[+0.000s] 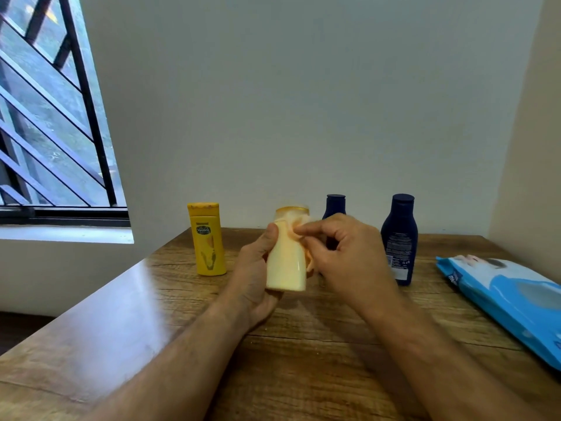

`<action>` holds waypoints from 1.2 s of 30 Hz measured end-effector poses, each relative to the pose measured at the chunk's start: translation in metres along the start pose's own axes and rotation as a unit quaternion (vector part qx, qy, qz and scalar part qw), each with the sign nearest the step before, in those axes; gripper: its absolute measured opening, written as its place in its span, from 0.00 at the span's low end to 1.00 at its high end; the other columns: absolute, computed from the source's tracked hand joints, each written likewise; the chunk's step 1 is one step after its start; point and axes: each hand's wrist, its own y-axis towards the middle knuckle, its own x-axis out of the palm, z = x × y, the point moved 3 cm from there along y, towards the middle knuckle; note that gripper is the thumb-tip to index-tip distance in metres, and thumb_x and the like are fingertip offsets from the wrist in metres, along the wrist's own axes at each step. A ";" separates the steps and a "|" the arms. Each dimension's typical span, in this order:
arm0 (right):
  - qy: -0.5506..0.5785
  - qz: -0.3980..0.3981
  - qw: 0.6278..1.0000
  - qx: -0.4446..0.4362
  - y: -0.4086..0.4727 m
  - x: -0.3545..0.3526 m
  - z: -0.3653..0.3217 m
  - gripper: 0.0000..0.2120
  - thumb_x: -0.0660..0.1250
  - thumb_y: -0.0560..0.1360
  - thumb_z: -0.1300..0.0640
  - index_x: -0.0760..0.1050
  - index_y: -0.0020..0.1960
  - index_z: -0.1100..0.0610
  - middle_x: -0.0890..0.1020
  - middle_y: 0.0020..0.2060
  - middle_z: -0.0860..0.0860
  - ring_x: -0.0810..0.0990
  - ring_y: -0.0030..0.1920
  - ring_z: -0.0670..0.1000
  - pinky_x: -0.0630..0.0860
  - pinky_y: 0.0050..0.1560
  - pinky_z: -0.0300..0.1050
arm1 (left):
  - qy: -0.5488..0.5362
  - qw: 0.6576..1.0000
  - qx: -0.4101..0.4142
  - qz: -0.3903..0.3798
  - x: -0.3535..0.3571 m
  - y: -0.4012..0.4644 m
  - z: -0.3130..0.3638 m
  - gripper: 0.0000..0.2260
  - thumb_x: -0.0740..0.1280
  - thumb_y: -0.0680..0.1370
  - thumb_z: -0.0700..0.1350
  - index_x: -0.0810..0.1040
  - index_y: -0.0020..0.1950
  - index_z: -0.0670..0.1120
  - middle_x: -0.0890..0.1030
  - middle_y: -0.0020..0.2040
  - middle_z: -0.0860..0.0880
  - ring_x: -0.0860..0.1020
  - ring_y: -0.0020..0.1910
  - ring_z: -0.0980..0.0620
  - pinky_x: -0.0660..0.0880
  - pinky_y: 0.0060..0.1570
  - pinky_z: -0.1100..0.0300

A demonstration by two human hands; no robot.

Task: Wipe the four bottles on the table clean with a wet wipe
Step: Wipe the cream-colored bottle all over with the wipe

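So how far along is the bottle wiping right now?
In hand: the left hand holds the pale yellow bottle off the table while the right hand rubs a wipe near its cap. The yellow bottle and two dark blue bottles stand at the back; whether any is already wiped cannot be told.

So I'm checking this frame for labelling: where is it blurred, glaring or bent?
Head view: the wet wipe and right hand are smeared by motion; window light glares on the table at its left; the wide lens bends the window bars; the yellow bottle reads sharp.
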 end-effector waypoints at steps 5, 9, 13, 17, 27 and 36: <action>0.025 -0.036 0.999 0.025 0.000 -0.003 -0.001 0.07 0.73 0.74 0.58 0.84 0.47 0.46 0.80 0.44 0.41 0.79 0.44 0.39 0.76 0.44 0.30 | -0.003 1.000 -0.003 0.008 0.002 0.002 -0.001 0.19 0.61 0.83 0.52 0.77 0.62 0.38 0.85 0.51 0.38 0.85 0.48 0.43 0.80 0.52 0.46; -0.010 -0.192 0.981 0.007 -0.009 0.008 -0.009 0.08 0.72 0.73 0.59 0.85 0.45 0.46 0.81 0.41 0.39 0.79 0.40 0.41 0.77 0.38 0.31 | -0.016 0.998 0.006 0.057 -0.007 0.010 0.002 0.21 0.60 0.83 0.53 0.75 0.63 0.36 0.82 0.46 0.38 0.82 0.47 0.42 0.78 0.54 0.43; 0.022 -0.100 0.994 0.029 -0.005 0.005 -0.007 0.06 0.73 0.74 0.57 0.85 0.47 0.46 0.81 0.43 0.40 0.80 0.41 0.40 0.76 0.40 0.30 | 0.054 0.998 -0.011 0.013 -0.004 0.007 -0.002 0.16 0.58 0.85 0.50 0.79 0.58 0.39 0.83 0.48 0.39 0.82 0.46 0.45 0.78 0.51 0.49; 0.007 0.043 0.999 0.014 0.001 -0.005 -0.001 0.08 0.72 0.75 0.57 0.84 0.51 0.47 0.80 0.46 0.42 0.78 0.45 0.38 0.75 0.45 0.28 | 0.066 0.998 -0.020 -0.010 0.001 0.004 -0.004 0.17 0.58 0.84 0.51 0.79 0.63 0.41 0.82 0.53 0.38 0.80 0.45 0.45 0.76 0.48 0.47; 0.027 -0.153 0.988 0.003 -0.010 0.010 -0.010 0.08 0.73 0.73 0.59 0.85 0.45 0.46 0.81 0.42 0.38 0.80 0.42 0.36 0.75 0.38 0.29 | 0.059 0.997 -0.025 -0.048 -0.003 0.005 -0.003 0.24 0.59 0.82 0.60 0.78 0.64 0.42 0.83 0.46 0.41 0.81 0.46 0.45 0.77 0.48 0.50; 0.015 0.068 0.998 0.004 0.000 -0.005 0.002 0.08 0.72 0.75 0.57 0.84 0.52 0.47 0.80 0.46 0.42 0.79 0.45 0.39 0.79 0.45 0.34 | 0.152 0.984 0.000 -0.093 0.000 0.002 -0.011 0.24 0.61 0.80 0.60 0.71 0.68 0.45 0.78 0.41 0.44 0.75 0.34 0.50 0.70 0.30 0.58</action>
